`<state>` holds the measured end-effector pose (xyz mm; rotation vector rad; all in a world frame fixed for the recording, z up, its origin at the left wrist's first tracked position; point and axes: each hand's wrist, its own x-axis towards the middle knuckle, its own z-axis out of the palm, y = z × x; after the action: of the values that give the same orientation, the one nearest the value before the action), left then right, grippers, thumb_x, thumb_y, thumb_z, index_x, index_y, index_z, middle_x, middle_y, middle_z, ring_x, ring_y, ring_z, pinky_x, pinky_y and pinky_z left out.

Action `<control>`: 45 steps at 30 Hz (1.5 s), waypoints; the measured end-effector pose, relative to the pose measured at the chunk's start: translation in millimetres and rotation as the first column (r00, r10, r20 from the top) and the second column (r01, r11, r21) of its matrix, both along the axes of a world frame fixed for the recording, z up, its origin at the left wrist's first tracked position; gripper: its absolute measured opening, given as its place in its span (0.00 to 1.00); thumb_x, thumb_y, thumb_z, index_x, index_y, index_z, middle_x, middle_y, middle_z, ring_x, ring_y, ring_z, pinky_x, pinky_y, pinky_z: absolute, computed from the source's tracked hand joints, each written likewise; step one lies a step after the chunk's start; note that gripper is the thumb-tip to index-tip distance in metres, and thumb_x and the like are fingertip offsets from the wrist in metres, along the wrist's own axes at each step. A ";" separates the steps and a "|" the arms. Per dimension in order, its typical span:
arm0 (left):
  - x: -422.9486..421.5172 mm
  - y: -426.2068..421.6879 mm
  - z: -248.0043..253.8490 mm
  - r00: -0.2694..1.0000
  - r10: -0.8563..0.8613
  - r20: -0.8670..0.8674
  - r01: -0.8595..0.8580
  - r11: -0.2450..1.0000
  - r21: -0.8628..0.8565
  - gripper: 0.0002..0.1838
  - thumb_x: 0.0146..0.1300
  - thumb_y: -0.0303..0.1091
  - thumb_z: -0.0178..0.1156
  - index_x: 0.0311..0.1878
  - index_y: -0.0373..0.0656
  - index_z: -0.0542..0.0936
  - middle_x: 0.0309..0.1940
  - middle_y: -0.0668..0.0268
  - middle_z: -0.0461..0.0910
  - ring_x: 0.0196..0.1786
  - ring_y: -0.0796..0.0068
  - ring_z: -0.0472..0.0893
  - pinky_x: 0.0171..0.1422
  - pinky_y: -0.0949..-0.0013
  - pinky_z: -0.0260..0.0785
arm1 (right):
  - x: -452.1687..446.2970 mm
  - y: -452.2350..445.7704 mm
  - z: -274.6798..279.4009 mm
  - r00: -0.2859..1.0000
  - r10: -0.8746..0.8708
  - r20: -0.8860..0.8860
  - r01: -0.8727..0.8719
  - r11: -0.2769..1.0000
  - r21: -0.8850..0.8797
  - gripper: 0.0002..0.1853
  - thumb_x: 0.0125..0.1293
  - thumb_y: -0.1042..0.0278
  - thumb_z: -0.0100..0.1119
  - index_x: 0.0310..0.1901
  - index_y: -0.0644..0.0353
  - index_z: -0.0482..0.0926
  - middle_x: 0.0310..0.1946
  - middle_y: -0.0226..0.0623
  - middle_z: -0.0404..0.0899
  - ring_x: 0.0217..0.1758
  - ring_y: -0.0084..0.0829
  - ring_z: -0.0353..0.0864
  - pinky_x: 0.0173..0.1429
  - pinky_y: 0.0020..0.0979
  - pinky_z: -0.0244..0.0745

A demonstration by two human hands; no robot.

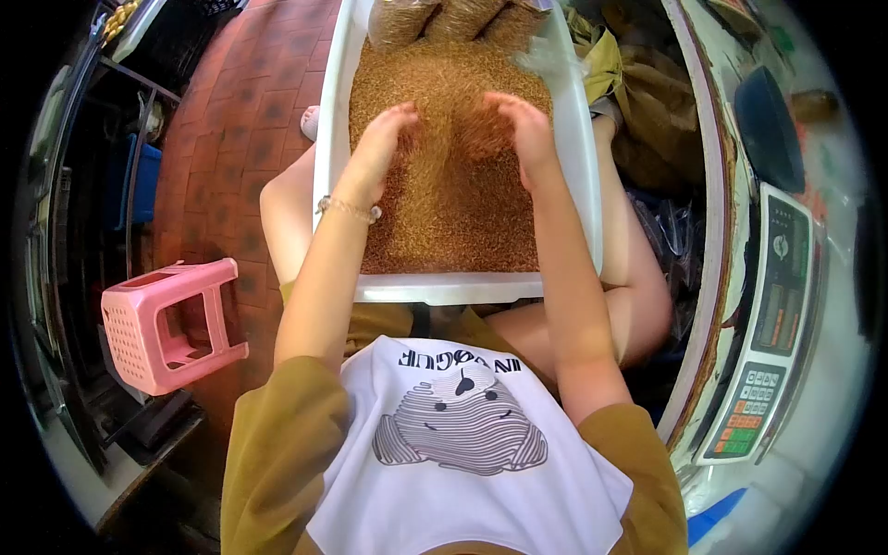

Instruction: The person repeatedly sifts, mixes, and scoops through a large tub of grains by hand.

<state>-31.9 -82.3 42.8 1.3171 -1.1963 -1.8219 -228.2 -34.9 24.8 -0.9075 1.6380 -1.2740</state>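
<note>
I register bright, diffuse light on the shirt (370, 518), where the print stays sharp; I cannot locate the source. The counter (809, 407) at right shows glare and a milky haze that lowers contrast. The shelving (137, 176) at far left is dim, with detail lost in shadow. Motion blur streaks the grain (444, 222) between the left hand (384, 139) and right hand (529, 134). Lens distortion bows straight edges; black vignetting fills my corners.

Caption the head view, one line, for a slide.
Left hand and right hand apart over loose brown grains in a white tub, filled bags at the far end.
</note>
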 end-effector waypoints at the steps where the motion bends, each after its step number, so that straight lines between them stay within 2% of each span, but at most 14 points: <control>1: 5.4 3.1 -10.6 0.977 -0.073 0.199 0.101 0.986 -0.134 0.19 0.62 0.40 0.50 0.52 0.40 0.74 0.56 0.63 0.72 0.60 0.66 0.68 0.65 0.60 0.56 | -4.2 4.0 -8.5 0.937 0.083 -0.339 -0.069 0.996 0.054 0.16 0.60 0.63 0.45 0.45 0.57 0.80 0.44 0.40 0.80 0.45 0.37 0.79 0.53 0.40 0.72; 3: 15.8 6.3 -35.7 0.735 -0.202 0.647 0.417 0.887 -0.197 0.21 0.61 0.43 0.50 0.51 0.40 0.76 0.49 0.61 0.78 0.53 0.66 0.75 0.56 0.67 0.65 | -1.3 18.1 2.9 0.735 0.286 -0.615 -0.007 0.910 0.415 0.17 0.58 0.62 0.47 0.45 0.57 0.80 0.42 0.41 0.81 0.45 0.39 0.80 0.51 0.39 0.73; 5: 17.9 20.1 -27.7 0.238 -0.203 0.950 0.657 0.754 -0.003 0.20 0.60 0.44 0.51 0.50 0.41 0.77 0.43 0.60 0.81 0.47 0.67 0.79 0.50 0.70 0.69 | -4.8 27.0 0.1 0.567 0.487 -0.664 0.090 0.765 0.638 0.17 0.57 0.62 0.48 0.45 0.56 0.80 0.42 0.42 0.81 0.47 0.41 0.80 0.51 0.38 0.74; 8: 9.8 23.2 -51.8 -0.232 -0.293 0.928 0.680 0.633 0.370 0.17 0.60 0.41 0.52 0.47 0.44 0.80 0.39 0.63 0.82 0.42 0.71 0.81 0.42 0.69 0.71 | -17.5 25.8 -13.2 0.481 0.695 -0.535 0.146 0.539 0.830 0.19 0.56 0.64 0.47 0.48 0.56 0.79 0.49 0.42 0.78 0.51 0.41 0.79 0.52 0.39 0.73; 9: 10.7 24.4 -60.7 -0.465 -0.277 0.841 0.730 0.417 0.542 0.11 0.61 0.38 0.54 0.38 0.47 0.84 0.38 0.68 0.83 0.42 0.73 0.82 0.40 0.70 0.73 | -22.0 24.3 -21.4 0.496 0.731 -0.469 0.134 0.469 0.873 0.18 0.56 0.64 0.47 0.45 0.57 0.80 0.46 0.42 0.79 0.49 0.40 0.79 0.51 0.39 0.73; 11: 15.3 22.2 -128.3 -0.610 -0.340 0.716 0.673 0.256 0.694 0.11 0.61 0.37 0.53 0.39 0.49 0.84 0.36 0.72 0.83 0.41 0.70 0.83 0.37 0.68 0.76 | -38.2 24.9 -61.7 0.521 0.790 -0.325 0.105 0.318 0.942 0.17 0.56 0.63 0.45 0.40 0.60 0.82 0.42 0.43 0.81 0.46 0.37 0.81 0.50 0.40 0.73; 15: 10.4 27.2 -109.3 -0.528 -0.412 0.742 0.769 0.137 0.624 0.14 0.61 0.36 0.52 0.46 0.44 0.82 0.44 0.64 0.82 0.45 0.64 0.82 0.39 0.58 0.77 | -41.4 29.0 -113.8 0.543 0.837 -0.076 -0.095 0.150 0.984 0.20 0.58 0.63 0.43 0.47 0.64 0.77 0.44 0.49 0.79 0.45 0.43 0.80 0.51 0.44 0.73; 16: 8.2 23.4 -124.6 -0.537 -0.504 0.677 0.732 0.120 0.670 0.18 0.61 0.36 0.46 0.51 0.46 0.79 0.52 0.60 0.77 0.55 0.60 0.76 0.56 0.49 0.67 | -38.4 28.5 -114.8 0.532 0.845 -0.060 -0.098 0.132 0.986 0.20 0.58 0.63 0.43 0.48 0.64 0.76 0.44 0.50 0.78 0.45 0.43 0.80 0.51 0.44 0.73; 25: 35.4 15.7 -161.6 -0.351 -0.712 0.608 0.720 0.210 0.661 0.19 0.63 0.38 0.44 0.53 0.43 0.77 0.53 0.59 0.75 0.57 0.60 0.74 0.58 0.51 0.66 | -34.6 50.7 -94.1 0.726 0.685 0.068 -0.215 0.132 0.968 0.24 0.59 0.63 0.42 0.55 0.67 0.70 0.51 0.55 0.73 0.48 0.48 0.77 0.52 0.48 0.72; 29: 36.7 25.9 -162.1 -0.119 -0.806 0.579 0.692 0.350 0.631 0.20 0.64 0.39 0.43 0.54 0.42 0.75 0.54 0.58 0.74 0.58 0.61 0.73 0.60 0.53 0.65 | -47.9 67.1 -136.8 0.838 0.523 0.159 -0.325 0.244 0.914 0.28 0.60 0.62 0.40 0.61 0.67 0.62 0.60 0.52 0.63 0.57 0.48 0.69 0.56 0.52 0.65; 33: 30.6 33.3 -151.7 0.289 -0.824 0.488 0.579 0.556 0.597 0.21 0.64 0.40 0.42 0.55 0.41 0.74 0.55 0.58 0.74 0.58 0.61 0.73 0.61 0.54 0.64 | -19.6 67.3 -118.7 0.910 0.408 0.072 -0.260 0.426 0.867 0.30 0.60 0.62 0.39 0.62 0.71 0.59 0.62 0.54 0.62 0.63 0.48 0.64 0.62 0.48 0.61; 39: 8.8 49.6 -119.1 0.905 -0.414 0.100 0.225 0.664 0.713 0.22 0.65 0.41 0.41 0.56 0.39 0.73 0.56 0.57 0.72 0.60 0.62 0.71 0.63 0.56 0.64 | 19.2 60.9 -94.3 0.949 0.063 0.310 -0.281 0.619 0.733 0.29 0.64 0.59 0.33 0.64 0.66 0.58 0.64 0.44 0.61 0.67 0.40 0.59 0.63 0.42 0.61; 41: -1.5 51.5 -104.8 0.978 -0.208 -0.034 0.163 0.642 0.750 0.22 0.66 0.42 0.41 0.56 0.38 0.72 0.57 0.57 0.72 0.60 0.62 0.71 0.63 0.56 0.63 | 22.7 55.4 -98.3 0.842 -0.029 0.539 -0.357 0.719 0.597 0.27 0.66 0.58 0.30 0.63 0.64 0.59 0.63 0.42 0.63 0.66 0.37 0.62 0.64 0.42 0.62; 45: -17.7 46.2 -81.6 0.933 0.083 -0.351 0.202 0.685 0.700 0.26 0.68 0.42 0.31 0.63 0.39 0.65 0.60 0.55 0.68 0.61 0.60 0.69 0.64 0.56 0.62 | 25.7 39.1 -68.0 0.726 -0.096 0.681 -0.261 0.877 0.402 0.21 0.68 0.61 0.33 0.57 0.62 0.67 0.55 0.42 0.71 0.57 0.34 0.72 0.59 0.40 0.69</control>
<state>-49.6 -36.1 -38.8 1.2300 -0.2831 -2.5968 -202.4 4.2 -43.2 -0.1436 1.1848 -0.9042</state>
